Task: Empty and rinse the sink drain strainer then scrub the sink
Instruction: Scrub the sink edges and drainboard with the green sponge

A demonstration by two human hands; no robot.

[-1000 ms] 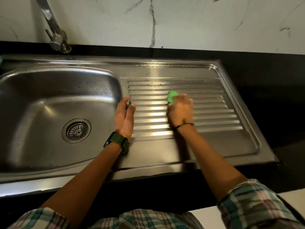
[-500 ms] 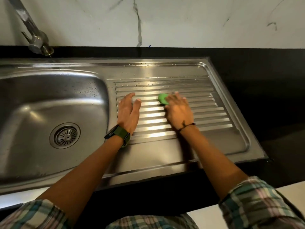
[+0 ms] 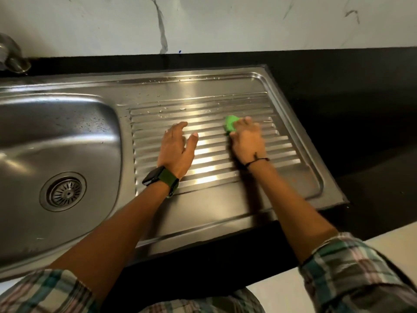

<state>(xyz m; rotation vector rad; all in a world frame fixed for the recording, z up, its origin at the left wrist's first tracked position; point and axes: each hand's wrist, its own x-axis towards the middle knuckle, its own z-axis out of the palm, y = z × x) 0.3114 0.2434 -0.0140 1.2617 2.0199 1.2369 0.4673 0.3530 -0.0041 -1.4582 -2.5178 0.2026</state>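
My right hand (image 3: 248, 141) presses one green sponge (image 3: 231, 125) under curled fingers; my left hand (image 3: 177, 150), fingers spread, lies flat beside it on the one drainboard (image 3: 293, 177).

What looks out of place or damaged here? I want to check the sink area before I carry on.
Nothing stands out. The strainer sits flat in the basin drain, the right hand presses a green scrubber onto the ribbed draining board, and the left hand rests flat beside it. Only water drops lie near the board's far edge.
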